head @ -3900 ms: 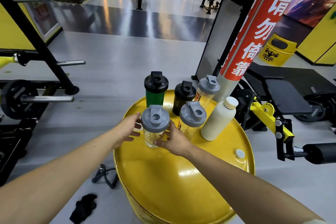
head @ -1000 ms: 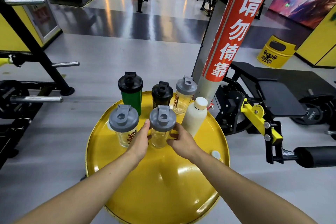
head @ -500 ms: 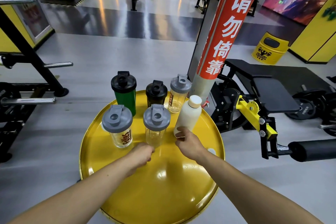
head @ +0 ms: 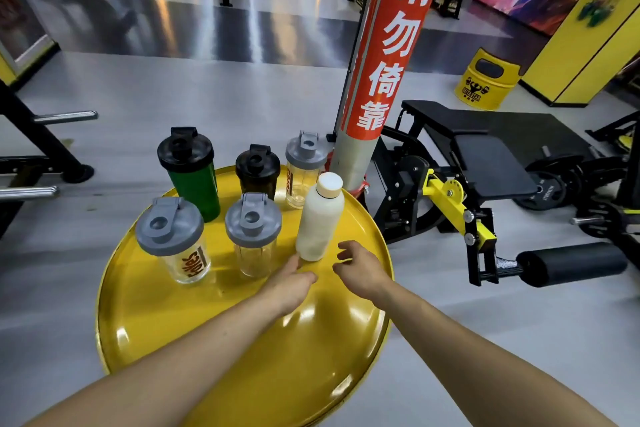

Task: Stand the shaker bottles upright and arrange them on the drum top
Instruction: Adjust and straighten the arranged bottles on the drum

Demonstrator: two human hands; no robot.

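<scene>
Several bottles stand upright on the yellow drum top. At the back are a green shaker with a black lid, a small black shaker and a clear shaker with a grey lid. In front stand a clear grey-lidded shaker with red lettering, another clear grey-lidded shaker and a white bottle. My left hand and my right hand hover on either side of the white bottle's base, fingers loosely curled, holding nothing.
A red and grey padded pillar rises just behind the drum. A black weight bench with yellow parts stands to the right. A rack with bars is at the left. A small yellow drum sits on the floor far right.
Both hands let go of the middle clear shaker and shifted right toward the white bottle. The view has drifted, so the drum sits more to the left.
</scene>
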